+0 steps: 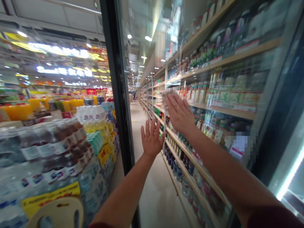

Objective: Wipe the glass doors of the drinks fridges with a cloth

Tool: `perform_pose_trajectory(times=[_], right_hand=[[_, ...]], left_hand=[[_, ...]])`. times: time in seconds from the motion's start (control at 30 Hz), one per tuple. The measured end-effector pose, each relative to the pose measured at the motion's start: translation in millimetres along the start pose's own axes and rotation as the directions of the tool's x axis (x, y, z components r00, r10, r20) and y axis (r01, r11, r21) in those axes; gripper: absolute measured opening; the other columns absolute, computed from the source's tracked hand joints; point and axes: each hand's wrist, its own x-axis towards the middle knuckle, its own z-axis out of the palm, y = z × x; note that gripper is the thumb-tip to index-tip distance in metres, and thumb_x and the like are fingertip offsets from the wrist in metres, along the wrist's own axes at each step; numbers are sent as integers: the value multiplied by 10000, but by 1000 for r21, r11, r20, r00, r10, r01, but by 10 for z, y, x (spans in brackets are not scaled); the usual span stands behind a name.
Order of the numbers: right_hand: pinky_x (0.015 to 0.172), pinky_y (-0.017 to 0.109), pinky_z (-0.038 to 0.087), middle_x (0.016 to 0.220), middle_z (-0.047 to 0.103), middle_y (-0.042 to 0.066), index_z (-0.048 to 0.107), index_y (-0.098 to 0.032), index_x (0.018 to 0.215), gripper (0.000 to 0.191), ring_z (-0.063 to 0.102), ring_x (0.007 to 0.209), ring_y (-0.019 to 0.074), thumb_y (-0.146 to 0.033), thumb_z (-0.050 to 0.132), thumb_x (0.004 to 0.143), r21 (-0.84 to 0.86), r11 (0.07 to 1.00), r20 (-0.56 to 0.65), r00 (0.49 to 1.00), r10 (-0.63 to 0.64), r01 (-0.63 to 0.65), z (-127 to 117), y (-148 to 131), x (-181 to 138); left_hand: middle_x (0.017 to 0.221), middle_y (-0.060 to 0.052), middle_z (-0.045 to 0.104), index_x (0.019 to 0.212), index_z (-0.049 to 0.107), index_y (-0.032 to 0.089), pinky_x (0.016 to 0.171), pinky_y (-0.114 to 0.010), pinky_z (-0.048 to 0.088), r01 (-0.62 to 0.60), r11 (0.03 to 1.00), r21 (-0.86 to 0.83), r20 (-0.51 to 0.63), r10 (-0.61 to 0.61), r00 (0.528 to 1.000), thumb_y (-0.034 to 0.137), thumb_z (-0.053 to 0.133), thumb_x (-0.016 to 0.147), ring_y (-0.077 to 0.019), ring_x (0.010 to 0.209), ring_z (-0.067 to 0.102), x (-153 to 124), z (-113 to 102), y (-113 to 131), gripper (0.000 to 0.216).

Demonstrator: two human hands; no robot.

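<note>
A glass door (144, 60) with a black frame (117, 79) stands in front of me. My right hand (180, 112) presses a pale cloth (166, 95) against the glass, fingers stretched over it. Part of the cloth is hidden under that hand. Lower and to the left, my left hand (151, 141) is held up at the glass with its fingers spread and nothing in it. Whether its palm touches the pane, I cannot tell. Shelves of bottles (232, 91) show in the glass, partly blurred by reflections.
Stacked packs of bottled drinks (45, 142) fill the left side, with yellow signs (51, 196) on them. A beige chair back or stool (59, 210) stands at the lower left. A bright light strip (291, 174) runs along the right edge.
</note>
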Motion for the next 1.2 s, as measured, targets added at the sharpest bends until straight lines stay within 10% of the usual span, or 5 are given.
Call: perform_pose_trajectory(times=[0.13, 0.63, 0.8, 1.0, 1.2], right_hand=[[1277, 554, 221, 1676, 256, 85, -17, -186, 1638, 700, 152, 1572, 271, -210, 309, 1019, 3, 980, -75, 977, 199, -200, -57, 54, 79], [1301, 463, 172, 1685, 236, 38, 33, -191, 1639, 688, 92, 1581, 200, -232, 321, 1016, 28, 997, 80, 994, -67, 65, -207, -198, -204], [1289, 506, 198, 1672, 270, 83, 94, -159, 1638, 656, 126, 1578, 243, -226, 304, 1020, -24, 983, -73, 980, 182, -185, -169, -236, -79], [1286, 479, 201, 1670, 288, 37, 184, -217, 1623, 621, 158, 1571, 204, -239, 327, 1019, 61, 972, 79, 969, -233, 228, -243, -38, 241], [1247, 598, 209, 1668, 271, 118, 228, -159, 1608, 605, 155, 1569, 290, -257, 320, 1018, 51, 984, -138, 974, 178, -172, -326, 333, 599]], left_hand=[[1609, -133, 362, 1571, 338, 181, 1273, -516, 126, -3, 1000, 15, -16, 3, 1000, 394, 475, 995, -285, 1566, 131, 1, -88, 36, 629], [1675, -108, 210, 1596, 271, 196, 1274, -516, 12, 25, 997, -78, 90, -17, 996, 484, 349, 1024, -277, 1577, 38, 556, -529, -448, 645], [1671, -101, 221, 1590, 292, 196, 1281, -503, 22, 20, 998, -68, 74, -15, 997, 477, 367, 1022, -266, 1576, 33, 533, -568, -398, 638], [1663, -104, 242, 1585, 305, 189, 1284, -485, 57, 16, 1000, -21, 52, -15, 999, 459, 357, 1028, -253, 1573, 89, 528, -559, -397, 621], [1658, -89, 259, 1580, 321, 203, 1287, -479, 56, 28, 999, -42, 48, -26, 999, 470, 365, 1022, -252, 1570, 110, 518, -554, -397, 620]])
